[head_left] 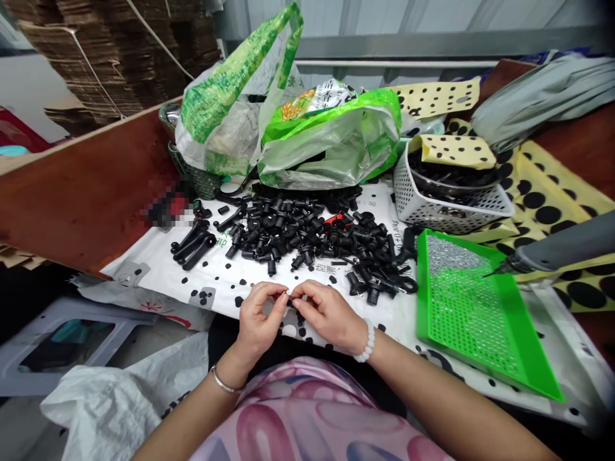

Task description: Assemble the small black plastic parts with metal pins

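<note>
My left hand (pixel 262 315) and my right hand (pixel 329 315) meet at the table's near edge, fingertips almost touching. Each one pinches with thumb and forefinger. Whatever sits between the fingertips is too small to name; a dark speck shows at the right fingertips. Just beyond them spreads a heap of black plastic parts (pixel 307 234), many of them short tubes and knobs. Several longer black handles (pixel 196 246) lie in a row at its left. Small black dots are scattered over the white sheet (pixel 158 266) around my hands.
At right lies a green tray (pixel 526 333) of small silvery pieces, with a grey electric screwdriver (pixel 552 246) over it. Behind stand a white basket (pixel 449 208) of black parts and green plastic bags (pixel 331 144). Yellow sheets with black discs (pixel 548 186) lie far right. A brown board (pixel 86 198) borders the left.
</note>
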`<state>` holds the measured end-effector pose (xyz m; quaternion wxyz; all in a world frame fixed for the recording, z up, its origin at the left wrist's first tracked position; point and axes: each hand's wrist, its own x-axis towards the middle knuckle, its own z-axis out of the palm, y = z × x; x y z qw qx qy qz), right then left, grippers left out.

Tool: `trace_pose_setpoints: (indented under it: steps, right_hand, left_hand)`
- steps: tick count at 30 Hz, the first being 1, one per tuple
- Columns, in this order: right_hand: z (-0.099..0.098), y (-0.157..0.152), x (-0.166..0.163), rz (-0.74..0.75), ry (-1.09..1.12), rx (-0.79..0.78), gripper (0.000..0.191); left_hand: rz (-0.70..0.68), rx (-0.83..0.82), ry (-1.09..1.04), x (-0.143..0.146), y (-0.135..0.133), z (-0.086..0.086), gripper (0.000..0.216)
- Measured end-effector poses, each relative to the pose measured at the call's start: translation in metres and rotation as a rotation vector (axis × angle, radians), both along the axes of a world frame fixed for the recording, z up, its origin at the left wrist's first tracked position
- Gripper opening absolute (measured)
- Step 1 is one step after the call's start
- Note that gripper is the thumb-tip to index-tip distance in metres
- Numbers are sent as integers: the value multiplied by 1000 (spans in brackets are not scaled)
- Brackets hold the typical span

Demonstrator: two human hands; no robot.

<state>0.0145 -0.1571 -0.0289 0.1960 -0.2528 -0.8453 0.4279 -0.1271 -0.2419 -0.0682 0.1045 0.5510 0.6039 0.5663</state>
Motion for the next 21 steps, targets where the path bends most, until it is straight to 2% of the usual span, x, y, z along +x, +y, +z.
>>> trace_pose_setpoints:
  steps: [3, 7, 9, 11, 15, 18, 21]
  right_hand:
    - [-2, 0, 3, 10, 16, 33, 7]
    - [-6, 0, 6, -7, 59, -67, 14]
    - [-8, 2, 8, -30, 117, -178, 26]
    - [-7, 6, 9, -49, 196, -360, 37]
    - [-1, 13, 11, -83, 326, -671, 30]
    - [6, 16, 13, -126, 391, -764, 27]
    - [11, 20, 18, -236, 516, -743, 24]
  left_hand:
    - [1, -55, 42, 4, -2, 2, 7]
    - [-22, -101, 168, -1, 1, 5, 12]
    - [12, -98, 241, -13, 5, 8, 16]
    - [61, -116, 362, -28, 11, 11, 22]
    - [71, -166, 652, -55, 23, 20, 29]
    - [62, -123, 698, -56, 34, 28, 26]
    - [31, -82, 710, -44, 45, 35, 22]
